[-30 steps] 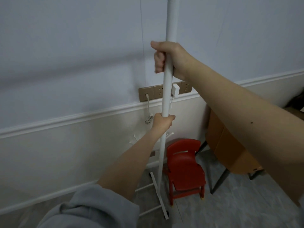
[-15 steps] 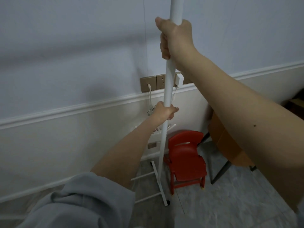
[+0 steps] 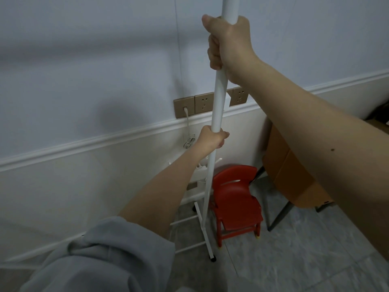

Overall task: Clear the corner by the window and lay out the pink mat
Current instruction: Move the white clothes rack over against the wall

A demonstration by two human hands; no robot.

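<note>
Both hands grip the tall white metal pole of a floor stand (image 3: 219, 106). The right hand (image 3: 228, 42) is wrapped round it high up, nearer the top of the view than a second ago; the left hand (image 3: 211, 141) is wrapped round it lower down, grey sleeve (image 3: 101, 256) pushed back. The pole now leans less, and more of its white barred base (image 3: 202, 226) shows below the left hand. Just right of that base stands a small red plastic chair (image 3: 235, 199). Brown wall sockets (image 3: 193, 105) sit between the hands, behind the pole. No pink mat is in view.
</note>
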